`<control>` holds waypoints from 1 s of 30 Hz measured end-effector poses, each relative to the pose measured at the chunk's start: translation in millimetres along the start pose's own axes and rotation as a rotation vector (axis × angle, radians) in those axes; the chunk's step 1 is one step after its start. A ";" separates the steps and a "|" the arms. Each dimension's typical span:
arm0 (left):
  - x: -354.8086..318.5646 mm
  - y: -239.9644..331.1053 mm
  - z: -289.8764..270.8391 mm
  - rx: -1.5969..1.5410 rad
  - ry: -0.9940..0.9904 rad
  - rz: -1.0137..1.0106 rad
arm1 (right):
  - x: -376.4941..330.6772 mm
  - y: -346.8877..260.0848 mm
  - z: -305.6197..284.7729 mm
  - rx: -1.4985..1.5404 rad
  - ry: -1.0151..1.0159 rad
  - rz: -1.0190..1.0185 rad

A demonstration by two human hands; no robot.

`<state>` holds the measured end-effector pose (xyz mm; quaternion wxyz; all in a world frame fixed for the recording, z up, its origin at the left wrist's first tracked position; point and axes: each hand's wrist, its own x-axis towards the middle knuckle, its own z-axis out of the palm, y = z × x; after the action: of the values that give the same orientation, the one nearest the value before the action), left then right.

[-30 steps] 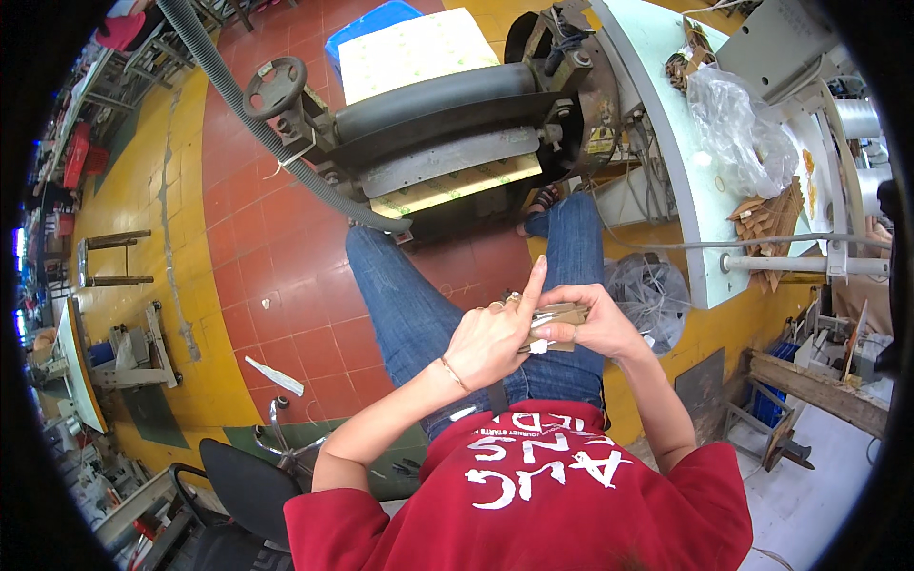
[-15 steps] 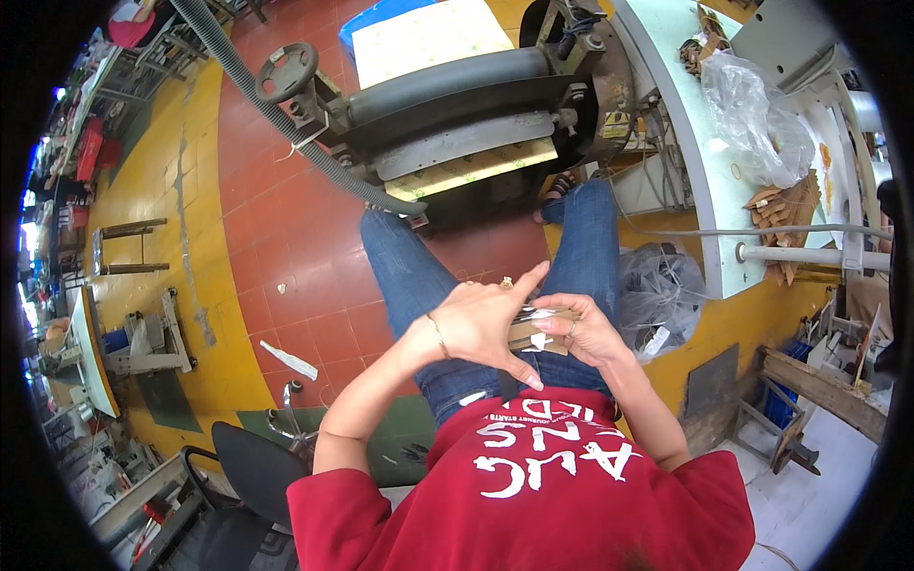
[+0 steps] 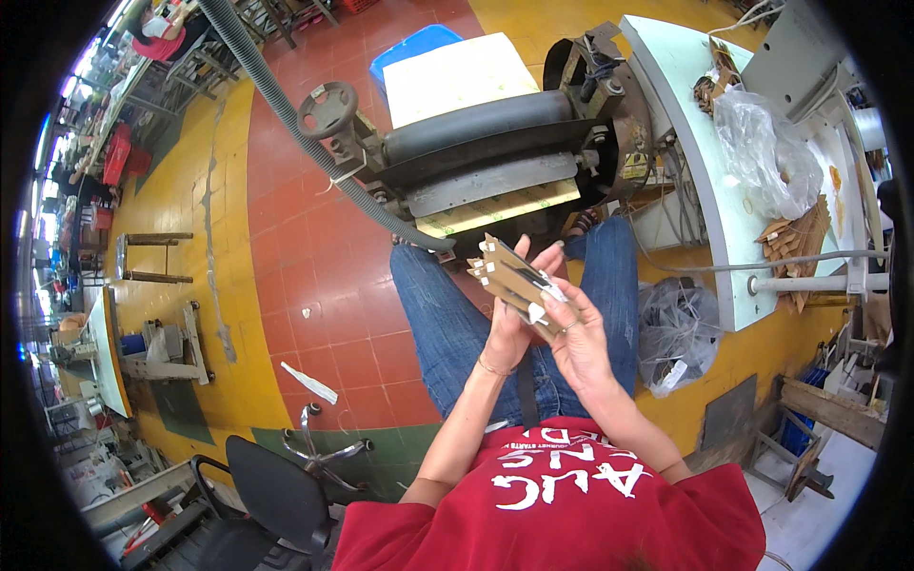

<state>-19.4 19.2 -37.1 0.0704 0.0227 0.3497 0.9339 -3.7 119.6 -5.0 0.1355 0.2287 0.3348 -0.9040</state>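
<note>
A fanned bundle of flat brown pieces (image 3: 519, 283), with dark edges and small white tabs, is held up over my lap. Whether the pieces are leather or card I cannot tell. My left hand (image 3: 509, 328) supports the bundle from below and behind, its fingertips showing past the far side. Gripping the near end, my right hand (image 3: 579, 338) has its thumb on top beside a white tab. Beyond my knees stands a roller machine (image 3: 476, 124) with a black roller, a handwheel (image 3: 327, 109) and a pale patterned sheet (image 3: 505, 207) at its lower front.
A grey hose (image 3: 286, 124) curves down left of the machine. To the right, a pale table (image 3: 700, 162) carries a clear plastic bag (image 3: 762, 147) and stacked brown pieces (image 3: 798, 238). Another plastic bag (image 3: 678, 333) lies on the floor by my right leg. A black chair (image 3: 276, 490) stands at lower left.
My left hand, spread over the bundle before, has turned and is now beneath it. The bundle is raised, tilted and fanned out, farther from my body. The view has shifted slightly.
</note>
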 end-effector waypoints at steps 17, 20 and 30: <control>10.2 -3.7 -47.6 -0.240 0.182 -0.319 | -2.1 0.5 -25.5 -1.126 0.018 -0.246; 11.7 -6.2 -47.8 -0.151 0.162 -0.308 | 4.6 3.0 -20.5 -1.113 0.003 -0.179; -1.3 -0.4 -62.2 -0.104 0.229 -0.431 | 9.5 -17.3 -27.5 -0.703 0.048 -0.040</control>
<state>-23.8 -21.2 -84.3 0.2286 -0.1622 0.3035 0.9107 -9.9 149.9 -18.8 0.1802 0.1827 0.6329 -0.7304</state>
